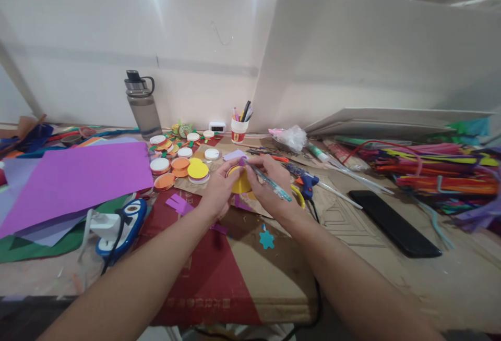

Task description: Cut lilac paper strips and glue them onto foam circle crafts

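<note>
My left hand (219,187) is closed around the edge of a yellow disc (240,183), held tilted over the cardboard. At the disc's top, a small purple paper piece (241,161) shows between the fingertips of both hands. My right hand (272,182) is closed with a teal pen (276,184) across it, its fingertips meeting the disc's right edge. Purple paper strips (179,204) lie below my left hand, and a blue flower-shaped cutout (266,238) lies nearer to me. Left of the hands sit several round pieces, among them a yellow one (198,170) and an orange one (164,181).
A water bottle (141,104) and a paper cup of pens (240,128) stand at the back. Purple sheets (86,182) and a blue-white power strip (121,229) lie left. A blue glue gun (308,183), black phone (393,222) and colourful pipe cleaners (442,171) lie right.
</note>
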A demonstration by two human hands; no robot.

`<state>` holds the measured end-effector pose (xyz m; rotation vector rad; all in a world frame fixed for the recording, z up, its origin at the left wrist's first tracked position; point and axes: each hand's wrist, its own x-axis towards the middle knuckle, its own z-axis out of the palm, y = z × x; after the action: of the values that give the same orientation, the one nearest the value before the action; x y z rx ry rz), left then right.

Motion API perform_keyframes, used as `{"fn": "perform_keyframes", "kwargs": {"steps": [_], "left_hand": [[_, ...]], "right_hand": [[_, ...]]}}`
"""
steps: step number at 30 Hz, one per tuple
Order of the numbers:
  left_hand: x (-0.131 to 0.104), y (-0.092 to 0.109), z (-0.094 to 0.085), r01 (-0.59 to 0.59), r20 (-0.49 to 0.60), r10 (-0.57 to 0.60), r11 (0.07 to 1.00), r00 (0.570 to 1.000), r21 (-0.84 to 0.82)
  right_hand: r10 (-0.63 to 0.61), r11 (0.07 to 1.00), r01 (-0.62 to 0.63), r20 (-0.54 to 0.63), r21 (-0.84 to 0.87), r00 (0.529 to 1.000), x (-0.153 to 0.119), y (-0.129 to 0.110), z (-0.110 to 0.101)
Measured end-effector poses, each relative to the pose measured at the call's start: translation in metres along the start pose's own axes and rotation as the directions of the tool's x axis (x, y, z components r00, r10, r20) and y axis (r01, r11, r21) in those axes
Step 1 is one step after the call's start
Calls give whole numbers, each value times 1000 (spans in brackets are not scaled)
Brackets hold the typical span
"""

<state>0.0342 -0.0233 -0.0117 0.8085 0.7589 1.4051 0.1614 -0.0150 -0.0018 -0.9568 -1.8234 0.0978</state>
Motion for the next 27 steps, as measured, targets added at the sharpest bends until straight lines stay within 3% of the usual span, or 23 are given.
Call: {"fn": "perform_keyframes", "kwargs": {"steps": [10,18,27], "left_hand": [[2,-2,-2,-13,-18,13,1000,1000,0],[5,4,-4,33,15,-32,995,999,-95],[3,11,-4,42,28,-39,993,999,-110]], "right_hand": [[-5,1000,5,1,-15,1000,-1,0,0],[124,988,-107,-150,113,981,6,-3,-2],[112,977,-88,-117,195,987,8,-3,-5]]}}
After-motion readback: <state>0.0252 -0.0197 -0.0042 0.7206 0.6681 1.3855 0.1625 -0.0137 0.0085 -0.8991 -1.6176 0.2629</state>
